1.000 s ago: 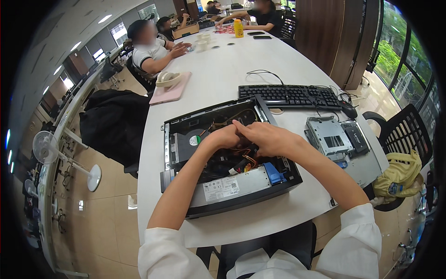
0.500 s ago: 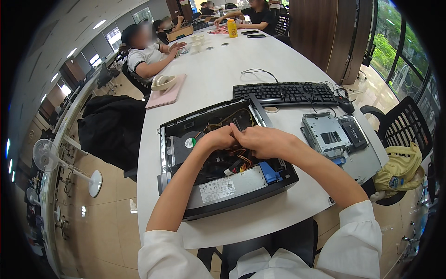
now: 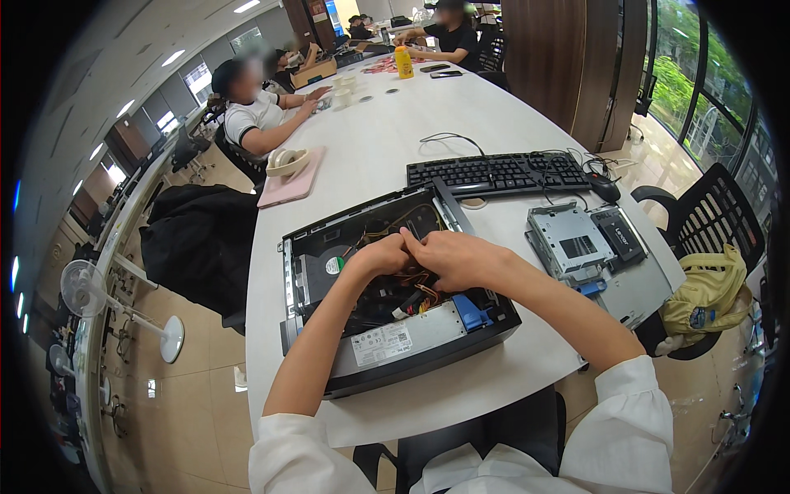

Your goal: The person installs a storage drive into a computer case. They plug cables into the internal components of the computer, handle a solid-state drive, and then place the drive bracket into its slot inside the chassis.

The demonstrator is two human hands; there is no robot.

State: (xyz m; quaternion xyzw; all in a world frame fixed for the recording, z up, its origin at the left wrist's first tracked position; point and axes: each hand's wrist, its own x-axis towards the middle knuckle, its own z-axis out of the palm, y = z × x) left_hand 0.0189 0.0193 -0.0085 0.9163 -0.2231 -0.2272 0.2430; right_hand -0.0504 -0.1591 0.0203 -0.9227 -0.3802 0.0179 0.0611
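A black desktop computer case (image 3: pixel 411 365) lies on its side with its inside exposed. Both my hands reach down into its middle, close together, fingertips pointing inward. My left hand (image 3: pixel 378 256) is closed, its fingers bent down among the parts. Against it, my right hand (image 3: pixel 457 257) is closed too, thumb and fingers drawn together. What either hand holds is hidden behind the knuckles. Below them runs a bundle of coloured cables (image 3: pixel 422 293), beside the silver power supply (image 3: pixel 434 327) and a blue plastic latch (image 3: pixel 471 311). A dark round fan with a green-and-white label (image 3: pixel 334 264) sits left of my left hand.
Behind the case lie a black keyboard (image 3: pixel 502 174) and a mouse (image 3: pixel 604 188). To the right, a metal drive cage (image 3: pixel 568 239) and a black solid-state drive (image 3: pixel 619 237) rest on a metal panel (image 3: pixel 629 298). Headphones (image 3: pixel 284 163) lie on a pink flat item (image 3: pixel 284 191). A person (image 3: pixel 255 119) sits at far left.
The whole view has shifted slightly. Both hands stay closed together inside the case, with only a small change in finger position.
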